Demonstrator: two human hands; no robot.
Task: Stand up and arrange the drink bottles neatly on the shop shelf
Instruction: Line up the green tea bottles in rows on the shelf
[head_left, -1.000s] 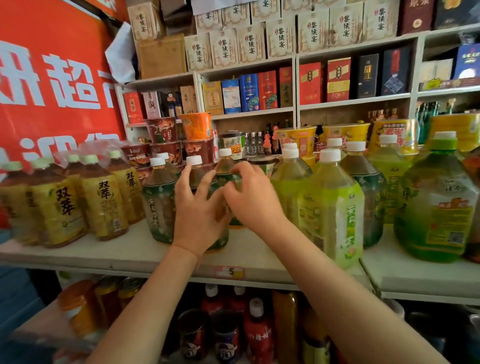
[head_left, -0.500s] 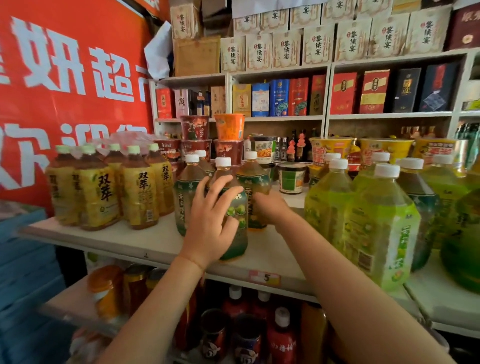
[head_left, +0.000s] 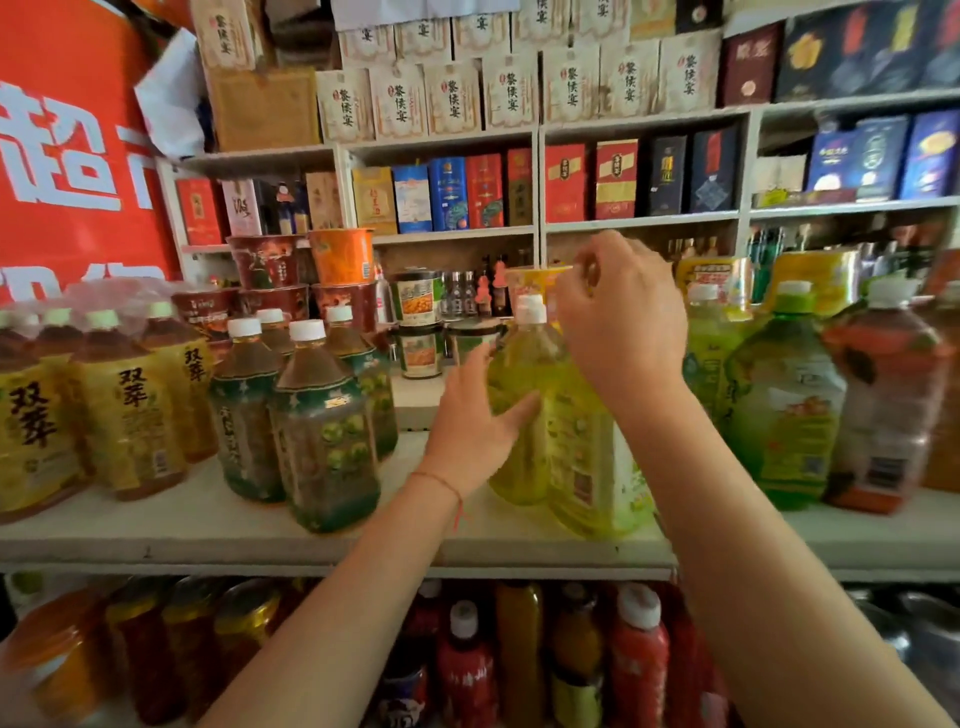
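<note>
- left hand (head_left: 470, 426), centre of frame: fingers straight and spread, palm side against the left flank of a yellow-green bottle (head_left: 519, 405). Touching, not wrapped round it.
- right hand (head_left: 621, 322), just right of centre and higher: fingers curled in, tips bunched near the top of the hand. Can't tell if they pinch anything; it covers the top of a second yellow-green bottle (head_left: 592, 457) standing in front of the first.
- Both yellow-green bottles upright on the white shelf (head_left: 208, 525), mid frame, touching each other.
- Left of the hands: cluster of dark green-label bottles (head_left: 324, 431), white caps, upright, packed close.
- Far left: yellow-label tea bottles (head_left: 124, 415), some with plastic wrap over the tops.
- Right side: big green bottle (head_left: 784, 405) with green collar, then an orange-red bottle (head_left: 888, 395) beside it.
- Behind the row: stacked instant noodle cups (head_left: 340, 257), cans.
- Lower frame: red-capped bottles (head_left: 639, 654) on the shelf below.
- Upper left: red banner (head_left: 67, 156).
</note>
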